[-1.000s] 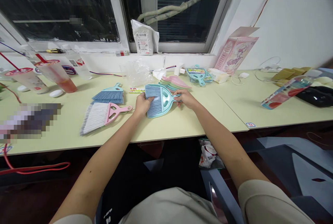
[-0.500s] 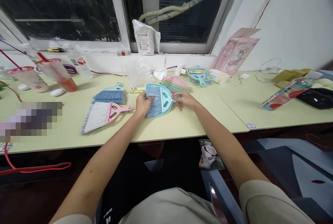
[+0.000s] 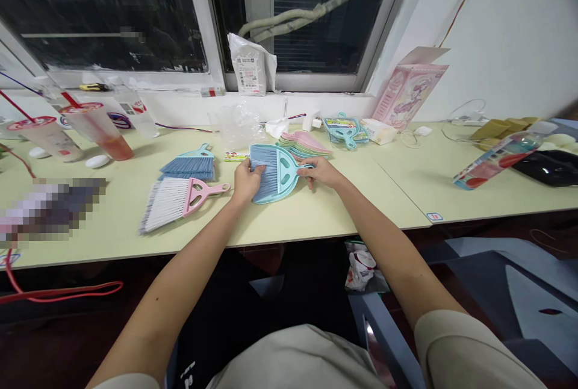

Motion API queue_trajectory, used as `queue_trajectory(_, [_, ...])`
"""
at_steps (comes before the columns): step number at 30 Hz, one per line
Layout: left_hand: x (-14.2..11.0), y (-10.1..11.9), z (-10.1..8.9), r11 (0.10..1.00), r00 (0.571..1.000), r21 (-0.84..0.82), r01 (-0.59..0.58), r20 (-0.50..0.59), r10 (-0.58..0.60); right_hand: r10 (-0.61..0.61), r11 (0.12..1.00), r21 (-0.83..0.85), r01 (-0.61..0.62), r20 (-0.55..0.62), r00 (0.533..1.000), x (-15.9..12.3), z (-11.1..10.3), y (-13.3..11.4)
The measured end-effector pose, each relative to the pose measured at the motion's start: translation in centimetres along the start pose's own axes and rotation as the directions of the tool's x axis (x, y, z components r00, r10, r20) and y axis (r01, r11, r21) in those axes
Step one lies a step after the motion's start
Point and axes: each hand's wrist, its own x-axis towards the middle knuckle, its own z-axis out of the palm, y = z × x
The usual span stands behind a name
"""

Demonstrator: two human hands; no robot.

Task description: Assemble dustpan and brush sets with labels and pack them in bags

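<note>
A small light-blue hand brush (image 3: pixel 266 175) lies in a matching light-blue dustpan (image 3: pixel 276 200), the two nested together. My left hand (image 3: pixel 247 181) is closed around the pan's left edge, its thumb over the blue bristles. On the right, my right hand (image 3: pixel 323 172) grips the handle end of the set. To the left on the table lie a pink hand brush (image 3: pixel 196 195) with white bristles and a blue hand brush (image 3: pixel 189 166) behind it. Just behind the held set rests a stack of pastel dustpans (image 3: pixel 307 142), pink on top.
Packed blue brush-and-dustpan sets (image 3: pixel 345 131) lie near the wall beside a pink box (image 3: pixel 413 97). Clear plastic wrap (image 3: pixel 239 124) sits behind. Two drink cups (image 3: pixel 97 130) stand at the left; a bottle (image 3: pixel 497 160) is at the right. The table's front edge (image 3: pixel 289 241) runs below my arms.
Almost nothing differs. Both hands keep their hold on the brush and dustpan, and the view has shifted very slightly.
</note>
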Motion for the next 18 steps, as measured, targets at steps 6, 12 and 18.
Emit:
queue_trajectory(6, [0.14,-0.73,0.33,0.998,1.0,-0.061,-0.017,0.0,0.017,-0.005,0.999,-0.045,0.004,-0.035,0.999,0.38,0.29,0.33])
queue_trajectory(12, [-0.09,-0.31,0.43,0.998,0.998,-0.032,-0.057,0.004,0.057,0.024,1.0,-0.011,-0.026,-0.131,0.991,0.68,0.85,0.65])
queue_trajectory(18, [0.04,-0.06,0.66,0.988,0.999,-0.15,0.029,0.02,-0.027,-0.005,1.0,-0.002,0.005,-0.154,0.988,0.54,0.71,0.2])
